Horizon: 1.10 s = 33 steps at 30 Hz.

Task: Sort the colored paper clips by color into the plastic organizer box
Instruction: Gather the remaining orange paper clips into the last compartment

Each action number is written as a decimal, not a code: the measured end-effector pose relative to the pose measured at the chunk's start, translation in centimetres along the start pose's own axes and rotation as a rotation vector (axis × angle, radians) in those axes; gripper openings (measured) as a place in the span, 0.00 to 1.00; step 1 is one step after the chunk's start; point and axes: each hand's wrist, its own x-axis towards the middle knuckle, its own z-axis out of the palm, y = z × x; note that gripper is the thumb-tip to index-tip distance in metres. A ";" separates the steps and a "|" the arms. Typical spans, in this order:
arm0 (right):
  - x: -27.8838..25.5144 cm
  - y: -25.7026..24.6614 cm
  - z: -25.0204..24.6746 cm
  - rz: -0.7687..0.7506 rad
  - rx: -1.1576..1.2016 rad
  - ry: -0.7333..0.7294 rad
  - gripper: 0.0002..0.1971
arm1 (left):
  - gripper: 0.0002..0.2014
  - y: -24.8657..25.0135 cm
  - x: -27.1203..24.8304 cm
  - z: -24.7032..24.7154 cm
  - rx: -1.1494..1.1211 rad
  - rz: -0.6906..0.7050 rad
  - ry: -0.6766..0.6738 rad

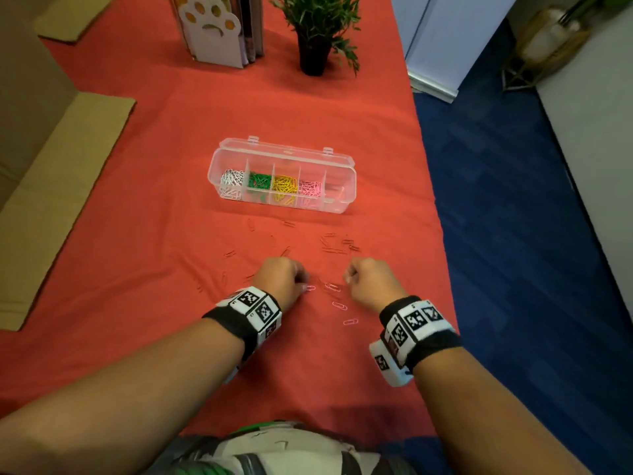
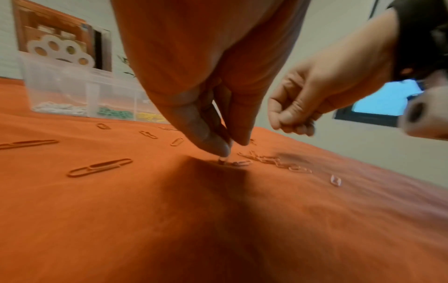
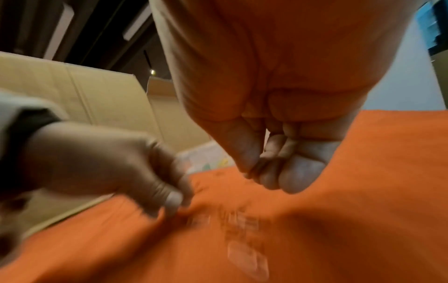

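The clear organizer box [image 1: 342, 173] lies open mid-table, holding white, green, yellow and pink clips in separate compartments; its rightmost compartment looks nearly bare. Red paper clips [image 1: 334, 250] lie scattered on the red cloth in front of it, seen close in the left wrist view as red clips [image 2: 99, 167]. A few pink clips [image 1: 339, 305] lie between my hands. My left hand [image 1: 305, 286] pinches the end of one pink clip [image 2: 238, 163] on the cloth with thumb and forefinger. My right hand [image 1: 349, 277] hovers curled just above the cloth, thumb pressed to forefinger on what looks like pink clips [image 3: 252, 171].
A potted plant [image 1: 315, 32] and a book holder with a paw cutout [image 1: 214, 29] stand at the table's far end. Cardboard pieces [image 1: 65, 159] lie along the left. The table's right edge [image 1: 442, 234] drops to blue carpet.
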 end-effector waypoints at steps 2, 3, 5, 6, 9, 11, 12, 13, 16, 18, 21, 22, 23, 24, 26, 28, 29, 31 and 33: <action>-1.2 0.9 1.8 -0.028 -0.080 -0.023 0.08 | 0.11 0.2 0.3 0.5 0.070 0.058 -0.027; -1.7 1.2 2.5 -0.056 -0.123 -0.016 0.06 | 0.12 0.2 0.3 0.7 0.111 0.081 -0.056; -2.4 1.7 3.8 -0.099 -0.173 -0.013 0.08 | 0.13 0.1 0.4 1.1 0.198 0.109 -0.108; -2.7 1.9 4.4 -0.114 -0.193 -0.013 0.10 | 0.13 -0.2 0.5 1.4 0.227 0.124 -0.099; -3.2 2.3 5.6 -0.158 -0.281 0.035 0.12 | 0.09 -0.6 0.2 2.0 0.255 0.133 -0.030; -3.4 2.3 6.0 -0.181 -0.335 0.064 0.13 | 0.07 -0.6 0.1 2.4 0.272 0.145 -0.014; -3.4 2.3 6.1 -0.191 -0.360 0.074 0.14 | 0.08 -0.6 0.0 2.6 0.285 0.150 -0.010; -3.4 2.3 6.1 -0.200 -0.380 0.082 0.15 | 0.08 -0.5 -0.1 2.6 0.295 0.153 -0.006; -3.5 2.2 6.1 -0.192 -0.364 0.077 0.16 | 0.09 -0.4 -0.2 2.9 0.285 0.157 0.015; -3.4 2.4 5.7 -0.153 -0.275 0.021 0.16 | 0.08 -0.1 -0.3 2.8 0.199 0.145 0.047; -2.3 2.9 4.9 -0.057 0.026 -0.056 0.13 | 0.06 0.0 -0.3 2.3 -0.056 0.061 0.070; -1.9 3.0 4.5 0.013 0.188 -0.068 0.15 | 0.08 0.2 -0.1 2.3 -0.157 0.032 0.032; -1.6 3.1 4.1 0.089 0.374 -0.086 0.17 | 0.10 0.4 0.1 2.2 -0.288 -0.005 -0.019; -1.4 3.2 3.7 0.159 0.561 -0.112 0.19 | 0.12 0.7 0.2 2.1 -0.454 -0.070 -0.068; -1.3 3.1 2.8 0.232 0.870 -0.138 0.18 | 0.16 1.5 0.4 1.8 -0.797 -0.252 -0.127; -1.2 3.1 2.1 0.244 1.058 -0.136 0.14 | 0.16 2.2 0.3 1.4 -1.028 -0.376 -0.136; -0.9 3.1 2.0 0.239 1.057 -0.121 0.12 | 0.15 2.5 0.2 1.2 -1.100 -0.405 -0.148; -0.2 3.2 2.3 0.185 0.795 -0.039 0.10 | 0.14 2.9 0.2 1.2 -1.175 -0.445 -0.176; 0.7 3.2 3.0 0.063 0.420 0.042 0.10 | 0.12 3.3 0.3 1.5 -1.098 -0.455 -0.188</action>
